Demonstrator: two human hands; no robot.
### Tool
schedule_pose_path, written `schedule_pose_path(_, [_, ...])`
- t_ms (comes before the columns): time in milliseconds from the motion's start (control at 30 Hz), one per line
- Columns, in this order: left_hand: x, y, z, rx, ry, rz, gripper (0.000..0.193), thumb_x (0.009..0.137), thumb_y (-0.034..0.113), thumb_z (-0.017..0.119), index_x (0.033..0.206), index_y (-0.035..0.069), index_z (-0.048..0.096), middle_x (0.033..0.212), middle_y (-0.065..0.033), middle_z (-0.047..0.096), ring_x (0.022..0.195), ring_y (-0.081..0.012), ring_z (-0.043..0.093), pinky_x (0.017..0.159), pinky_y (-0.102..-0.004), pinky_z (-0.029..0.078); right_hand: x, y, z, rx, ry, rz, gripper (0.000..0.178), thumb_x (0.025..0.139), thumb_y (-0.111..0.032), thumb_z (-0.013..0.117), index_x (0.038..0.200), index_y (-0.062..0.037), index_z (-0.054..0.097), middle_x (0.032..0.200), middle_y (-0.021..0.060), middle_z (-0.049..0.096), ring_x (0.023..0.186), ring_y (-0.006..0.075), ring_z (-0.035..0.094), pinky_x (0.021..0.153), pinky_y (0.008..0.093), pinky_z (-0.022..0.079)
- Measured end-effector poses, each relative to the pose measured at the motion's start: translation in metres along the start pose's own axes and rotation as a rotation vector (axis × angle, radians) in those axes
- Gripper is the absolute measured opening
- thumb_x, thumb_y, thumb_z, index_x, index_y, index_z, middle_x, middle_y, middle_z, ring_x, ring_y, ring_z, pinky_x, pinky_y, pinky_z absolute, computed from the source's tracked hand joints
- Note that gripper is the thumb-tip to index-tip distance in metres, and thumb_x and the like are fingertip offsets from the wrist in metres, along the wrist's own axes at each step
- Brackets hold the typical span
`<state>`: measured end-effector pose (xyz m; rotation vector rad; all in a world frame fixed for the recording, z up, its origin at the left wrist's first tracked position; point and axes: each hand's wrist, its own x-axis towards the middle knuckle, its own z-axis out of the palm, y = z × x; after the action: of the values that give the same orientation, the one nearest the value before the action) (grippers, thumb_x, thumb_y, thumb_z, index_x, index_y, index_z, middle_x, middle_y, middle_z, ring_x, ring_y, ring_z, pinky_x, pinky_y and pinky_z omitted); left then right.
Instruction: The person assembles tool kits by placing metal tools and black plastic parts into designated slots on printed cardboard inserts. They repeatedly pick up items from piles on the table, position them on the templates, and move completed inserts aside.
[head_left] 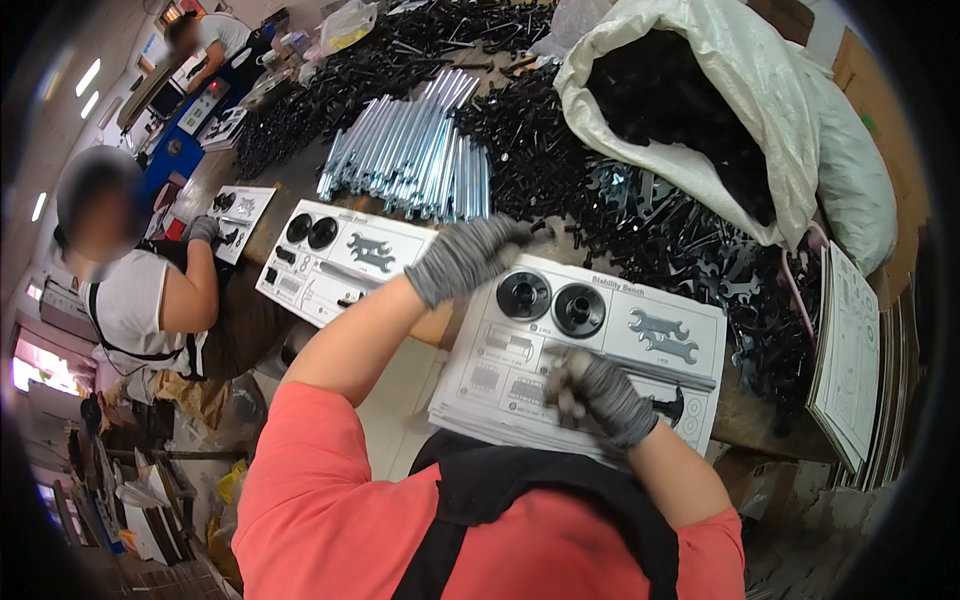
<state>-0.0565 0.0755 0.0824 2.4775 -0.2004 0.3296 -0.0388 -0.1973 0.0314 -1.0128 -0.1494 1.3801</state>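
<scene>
My left hand [465, 258], in a grey knit glove, reaches past the top left corner of the printed card [465, 400] in front of me. Its fingers are bunched at the edge of the black bolt pile [530, 130]; what they pinch is hidden. Over the card's lower middle is my right hand [608, 398], gloved too, its fingers curled together and slightly blurred. On the card lie two black round discs [523, 296], two flat wrenches [662, 335], a long metal rod [660, 373] and a black T-shaped knob [672, 406].
Silver tubes [410, 150] lie heaped behind the cards. A white sack [800, 110] of black parts stands at the back right, above loose wrenches [700, 250]. Another loaded card [340, 262] lies left, near a co-worker [145, 290]. Stacked cards [850, 350] stand right.
</scene>
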Motion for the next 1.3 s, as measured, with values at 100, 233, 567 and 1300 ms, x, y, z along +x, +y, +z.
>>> schedule_pose_path(100, [-0.031,0.037,0.011,0.152,-0.321,0.124,0.028,0.082,0.022,0.061,0.109,0.013,0.059,0.086,-0.0102,0.062,0.082,-0.027,0.062,0.071,-0.0367,0.051,0.017,-0.012,0.024,0.112,0.064,-0.1,0.055,0.084,-0.045,0.06,0.121,-0.0063,0.051,0.084,0.005,0.061,0.058,0.0089,0.055,0.049,0.0225,0.046])
schedule_pose_path(233, [-0.058,0.015,0.012,0.112,-0.155,0.171,0.039,0.078,0.016,0.064,0.117,0.016,0.057,0.088,-0.0087,0.06,0.082,-0.0262,0.06,0.069,-0.0355,0.05,0.025,-0.017,0.012,-0.532,0.153,-0.165,0.036,0.09,-0.025,0.051,0.122,-0.0077,0.052,0.092,0.0087,0.061,0.074,0.0169,0.059,0.062,0.0301,0.05])
schedule_pose_path(567, [-0.085,0.009,0.013,0.638,-0.363,-0.05,0.029,0.086,0.039,0.053,0.088,0.013,0.065,0.075,-0.0087,0.057,0.069,-0.0255,0.061,0.058,-0.0377,0.05,0.034,-0.005,0.024,-1.807,0.264,-0.344,0.024,0.088,-0.021,0.048,0.102,-0.0043,0.057,0.086,0.0168,0.062,0.076,0.0313,0.062,0.067,0.043,0.049])
schedule_pose_path(1300, [-0.043,0.033,0.033,0.713,-0.877,-0.172,0.024,0.082,0.023,0.054,0.089,0.005,0.069,0.081,-0.0169,0.066,0.075,-0.031,0.065,0.066,-0.0413,0.051,0.049,-0.026,0.059,-2.045,0.065,-0.139,0.025,0.083,-0.016,0.048,0.1,0.0009,0.056,0.08,0.0162,0.064,0.074,0.0315,0.064,0.064,0.0433,0.051])
